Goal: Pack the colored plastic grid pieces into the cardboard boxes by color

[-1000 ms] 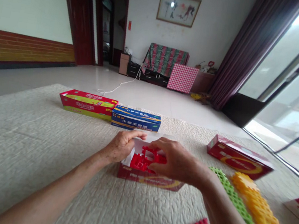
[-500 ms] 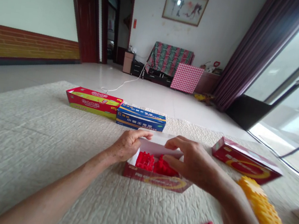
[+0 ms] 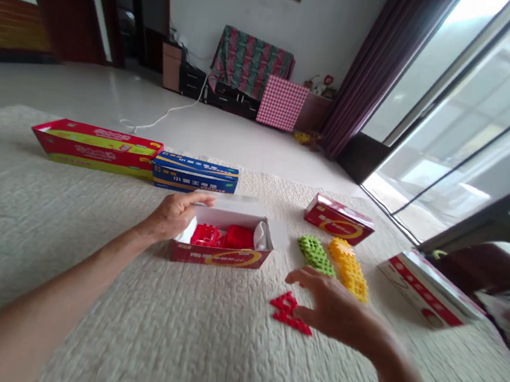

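An open red box (image 3: pixel 220 255) sits in the middle of the quilted cloth (image 3: pixel 35 234) with red plastic lattice pieces (image 3: pixel 223 236) inside. My left hand (image 3: pixel 173 215) grips the box's left end, fingers curled over its rim. My right hand (image 3: pixel 337 310) hovers open over loose red lattice pieces (image 3: pixel 285 311) lying on the cloth to the right of the box, fingertips just above them. A green lattice strip (image 3: pixel 316 255) and a yellow lattice strip (image 3: pixel 350 268) lie side by side beyond my right hand.
A long red box (image 3: pixel 95 146) and a blue box (image 3: pixel 196 174) lie end to end at the back. A closed red box (image 3: pixel 338 218) sits behind the strips, another red-and-white box (image 3: pixel 429 297) lies at the right. Glass doors (image 3: pixel 488 125) stand on the right.
My right hand left the box and moved right and down to the loose red pieces. The camera view swung right and down. My left hand stayed on the box.
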`<state>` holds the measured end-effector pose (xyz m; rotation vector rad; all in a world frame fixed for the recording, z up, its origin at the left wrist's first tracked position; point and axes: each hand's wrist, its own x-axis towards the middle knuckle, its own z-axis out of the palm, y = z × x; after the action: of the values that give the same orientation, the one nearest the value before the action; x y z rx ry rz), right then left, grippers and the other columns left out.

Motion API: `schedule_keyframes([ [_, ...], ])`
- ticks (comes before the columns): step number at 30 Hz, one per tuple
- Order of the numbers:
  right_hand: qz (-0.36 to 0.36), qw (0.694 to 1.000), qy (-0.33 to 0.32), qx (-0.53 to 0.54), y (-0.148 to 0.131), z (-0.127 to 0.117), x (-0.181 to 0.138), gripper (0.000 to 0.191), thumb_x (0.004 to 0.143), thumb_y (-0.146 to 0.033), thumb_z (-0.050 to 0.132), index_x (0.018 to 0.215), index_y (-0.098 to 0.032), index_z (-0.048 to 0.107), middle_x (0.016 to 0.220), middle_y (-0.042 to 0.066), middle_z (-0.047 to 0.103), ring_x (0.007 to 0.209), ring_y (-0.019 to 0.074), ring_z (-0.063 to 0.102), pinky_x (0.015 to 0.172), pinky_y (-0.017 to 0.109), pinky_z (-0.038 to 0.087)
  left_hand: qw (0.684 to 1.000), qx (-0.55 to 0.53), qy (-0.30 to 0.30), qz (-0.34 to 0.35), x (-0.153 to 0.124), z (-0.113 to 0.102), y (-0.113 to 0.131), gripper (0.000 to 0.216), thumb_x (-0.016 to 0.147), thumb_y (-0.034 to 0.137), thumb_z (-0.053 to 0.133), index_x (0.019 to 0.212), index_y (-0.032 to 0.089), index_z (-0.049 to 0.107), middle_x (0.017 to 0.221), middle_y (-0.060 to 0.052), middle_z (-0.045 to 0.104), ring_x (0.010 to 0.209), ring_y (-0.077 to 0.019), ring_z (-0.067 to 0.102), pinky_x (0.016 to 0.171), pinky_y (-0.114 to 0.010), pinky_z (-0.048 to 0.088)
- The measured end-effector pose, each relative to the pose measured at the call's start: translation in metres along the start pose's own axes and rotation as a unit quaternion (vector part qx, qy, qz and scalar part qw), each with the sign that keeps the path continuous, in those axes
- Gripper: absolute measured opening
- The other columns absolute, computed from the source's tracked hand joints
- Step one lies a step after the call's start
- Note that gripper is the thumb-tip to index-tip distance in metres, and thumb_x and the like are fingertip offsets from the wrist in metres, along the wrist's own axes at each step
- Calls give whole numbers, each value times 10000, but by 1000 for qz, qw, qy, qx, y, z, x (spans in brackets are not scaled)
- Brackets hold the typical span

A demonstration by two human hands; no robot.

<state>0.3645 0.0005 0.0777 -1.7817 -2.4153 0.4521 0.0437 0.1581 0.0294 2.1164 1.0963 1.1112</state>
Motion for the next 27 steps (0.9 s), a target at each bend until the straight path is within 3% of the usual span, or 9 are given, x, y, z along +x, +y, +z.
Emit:
schedule_keyframes([
  [9,12,1000,10,-6,-9,30,-20,463,643,-82,609,1075,-249,608,1217,71,588,1038,216,591,876,350,479,1000,-3,-2,-3,-1,1,-1,493,726,111,397,1138,180,659,1077,-9,719,971,-165,653,906,-285,505],
  [15,-9,1000,-4,1,-13,34,-17,427,729,-48,493,1083,-255,613,1142,51,615,1033,196,590,889,334,459,1000,-4,8,12,0,1,2,480,717,104,389,1099,167,673,1043,-15,729,1017,-161,648,971,-304,464],
  [22,21,999,-7,-41,-19,34,-9,319,769,-64,464,1004,-222,611,1007,63,623,922,194,616,807,324,483,1000,-13,5,19,0,0,5,489,698,71,384,1081,150,678,1039,-33,730,1001,-162,657,971,-312,470],
  [27,-15,999,19,-34,-12,38,-10,320,805,-85,452,1025,-242,621,1079,66,627,938,181,627,811,310,506,1000,-11,8,25,1,0,5,488,697,63,392,1074,164,685,1033,-23,733,997,-161,661,966,-310,476],
])
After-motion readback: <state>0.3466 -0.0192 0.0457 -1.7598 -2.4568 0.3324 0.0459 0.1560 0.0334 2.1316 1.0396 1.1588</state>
